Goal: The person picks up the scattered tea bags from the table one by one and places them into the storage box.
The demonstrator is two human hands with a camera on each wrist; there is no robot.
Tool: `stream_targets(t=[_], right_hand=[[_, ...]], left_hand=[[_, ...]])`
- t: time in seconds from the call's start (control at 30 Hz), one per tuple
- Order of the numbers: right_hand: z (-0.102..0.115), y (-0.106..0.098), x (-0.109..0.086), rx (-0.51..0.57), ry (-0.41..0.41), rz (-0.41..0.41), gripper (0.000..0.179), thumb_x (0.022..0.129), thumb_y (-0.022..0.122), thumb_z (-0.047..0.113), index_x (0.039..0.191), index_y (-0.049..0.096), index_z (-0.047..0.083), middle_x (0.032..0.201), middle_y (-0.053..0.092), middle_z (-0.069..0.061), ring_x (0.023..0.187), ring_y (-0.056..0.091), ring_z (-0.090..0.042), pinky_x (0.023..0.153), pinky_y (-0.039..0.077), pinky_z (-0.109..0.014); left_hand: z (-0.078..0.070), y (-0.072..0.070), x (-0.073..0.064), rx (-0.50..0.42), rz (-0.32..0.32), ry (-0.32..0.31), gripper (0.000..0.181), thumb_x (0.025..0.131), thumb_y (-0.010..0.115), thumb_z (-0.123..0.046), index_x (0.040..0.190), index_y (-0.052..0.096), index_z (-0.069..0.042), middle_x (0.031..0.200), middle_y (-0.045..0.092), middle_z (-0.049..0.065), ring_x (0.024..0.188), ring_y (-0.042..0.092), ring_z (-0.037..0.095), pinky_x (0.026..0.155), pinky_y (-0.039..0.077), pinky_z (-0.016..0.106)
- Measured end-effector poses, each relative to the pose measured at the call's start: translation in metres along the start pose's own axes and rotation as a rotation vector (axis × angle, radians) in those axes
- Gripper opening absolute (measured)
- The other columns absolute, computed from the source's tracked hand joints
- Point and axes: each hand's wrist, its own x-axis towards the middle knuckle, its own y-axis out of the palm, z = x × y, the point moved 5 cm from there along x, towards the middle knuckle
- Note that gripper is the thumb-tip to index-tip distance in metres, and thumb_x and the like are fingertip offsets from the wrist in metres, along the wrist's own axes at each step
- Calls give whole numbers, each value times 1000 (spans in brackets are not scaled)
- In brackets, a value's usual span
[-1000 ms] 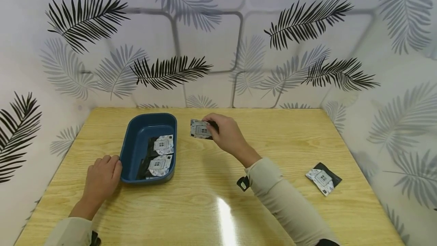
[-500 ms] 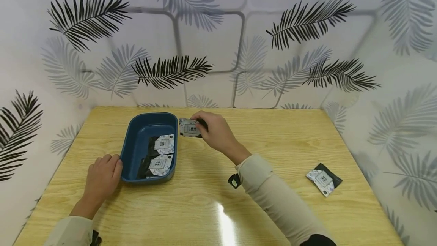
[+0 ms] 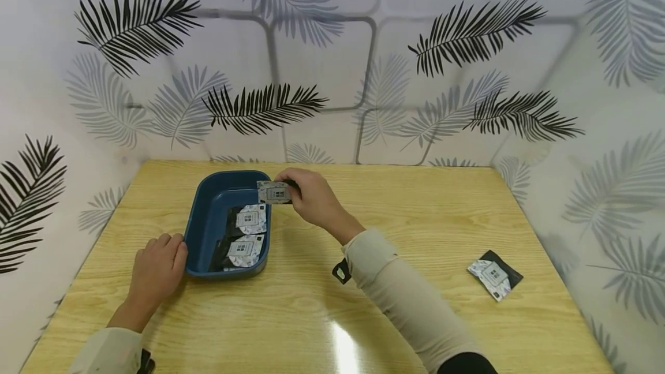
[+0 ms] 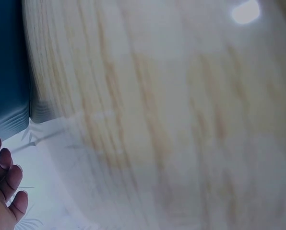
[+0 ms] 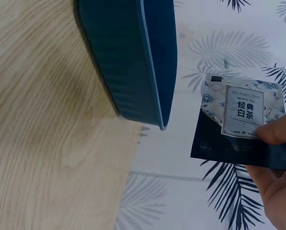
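My right hand [image 3: 314,198] pinches a white tea sachet [image 5: 240,120] by its dark end, thumb on the printed face. In the head view the sachet overlaps the back right rim of a blue rectangular bin [image 3: 193,229]. Inside that bin, on its right side, lie two similar tea sachets, a rear one [image 3: 250,218] and a front one [image 3: 242,251], both black and floral white. My left hand [image 3: 157,267] rests against the bin's left wall near the front, its fingers loosely bent at the rim. In the left wrist view its fingertips show beside the blue wall.
Another black and white tea sachet [image 3: 496,275] lies alone on the right of the wooden table [image 3: 415,212]. A wall with printed leaves [image 3: 322,62] rises behind the table's back edge.
My right hand has moved left with the tea sachet, from right of the bin to its back right rim. My left hand stays at the bin's left side.
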Motion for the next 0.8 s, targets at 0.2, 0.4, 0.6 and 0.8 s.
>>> stream_targets(t=[0.2, 0.4, 0.6, 0.8], right_hand=[[6, 16, 10, 10, -7, 28, 27, 100, 51, 1, 120, 67, 9, 118, 72, -7, 106, 70, -18, 90, 55, -31], [9, 29, 14, 50, -13, 68, 29, 100, 49, -2, 122, 66, 8, 121, 71, -8, 108, 69, -19, 92, 55, -32], [10, 46, 14, 82, -17, 108, 33, 98, 46, -6, 121, 65, 8, 121, 71, -7, 111, 69, -19, 92, 55, -30], [12, 62, 16, 89, -26, 139, 34, 97, 46, -8, 121, 66, 7, 120, 71, -8, 108, 69, -20, 90, 54, -28]], left_hand=[[1, -2, 1, 15, -10, 25, 18, 100, 47, -14, 89, 56, -3, 75, 53, 12, 61, 46, 30, 50, 29, 38], [-1, 0, 2, 20, -30, 55, 16, 98, 49, -11, 85, 54, -4, 71, 51, 11, 59, 44, 30, 48, 29, 37], [-1, 2, 1, 15, -35, 57, 15, 98, 48, -11, 87, 55, -4, 73, 52, 12, 60, 44, 30, 49, 31, 38], [0, 0, 1, 23, -43, 58, 16, 98, 48, -11, 85, 53, -4, 73, 51, 12, 59, 43, 30, 49, 30, 37]])
